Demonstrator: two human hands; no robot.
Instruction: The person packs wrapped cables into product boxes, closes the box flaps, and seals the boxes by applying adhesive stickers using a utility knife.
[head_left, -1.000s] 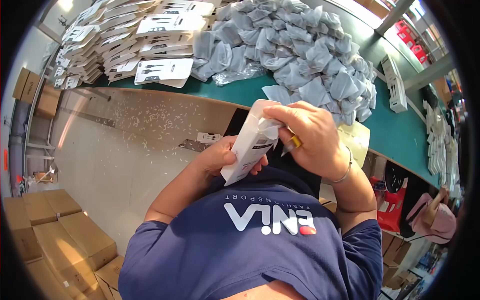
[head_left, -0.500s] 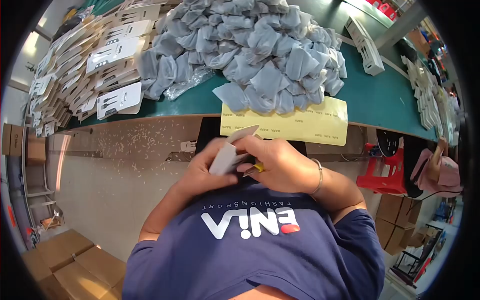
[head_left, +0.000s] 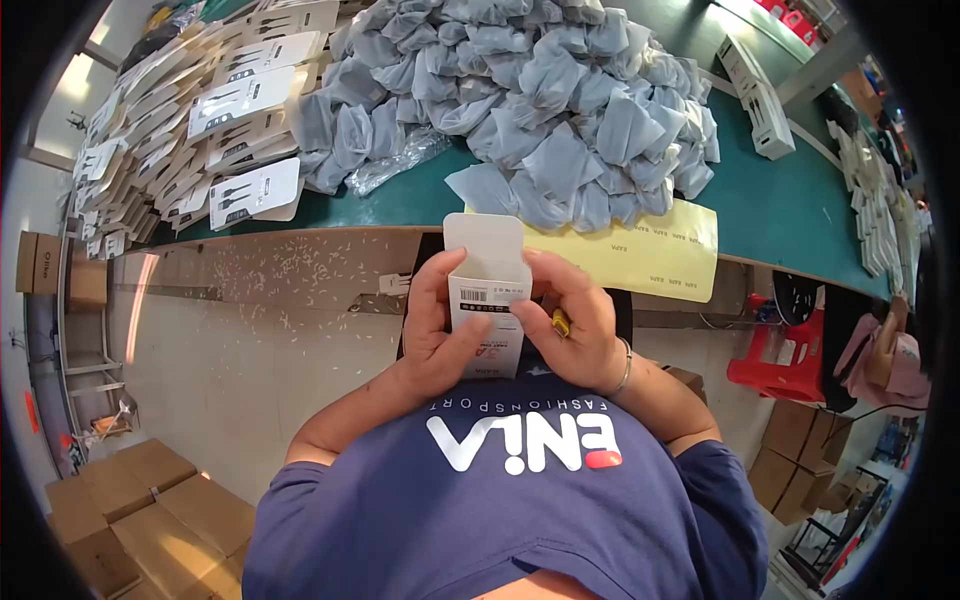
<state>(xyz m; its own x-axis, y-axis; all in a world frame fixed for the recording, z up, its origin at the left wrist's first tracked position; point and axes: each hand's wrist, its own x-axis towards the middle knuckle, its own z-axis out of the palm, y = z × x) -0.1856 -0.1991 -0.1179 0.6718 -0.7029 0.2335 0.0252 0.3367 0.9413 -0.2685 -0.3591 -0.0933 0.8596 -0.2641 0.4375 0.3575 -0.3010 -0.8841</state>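
Observation:
A small white box point(head_left: 490, 335) with a barcode and printed text stands upright between my hands, its top flap raised. My left hand point(head_left: 437, 325) is wrapped round one side, the thumb across the printed face. My right hand point(head_left: 575, 325) grips the other side near the opening, and a small yellow tool point(head_left: 561, 322) is tucked in its fingers. Past the box, a yellow sheet point(head_left: 660, 250) lies at the table's edge, partly under a heap of grey wrapped packets point(head_left: 540, 110).
Stacked white cartons point(head_left: 250, 100) cover the left of the green table point(head_left: 735, 185). A long white box point(head_left: 755, 100) lies at the right. Cardboard boxes point(head_left: 180, 520) are at lower left, a red stool point(head_left: 775, 355) at right. A person in pink point(head_left: 885, 365) is beyond it.
The box was tilted, with my right hand at its top; now it is upright, facing me, with the flap up and both hands on its sides. The view has shifted.

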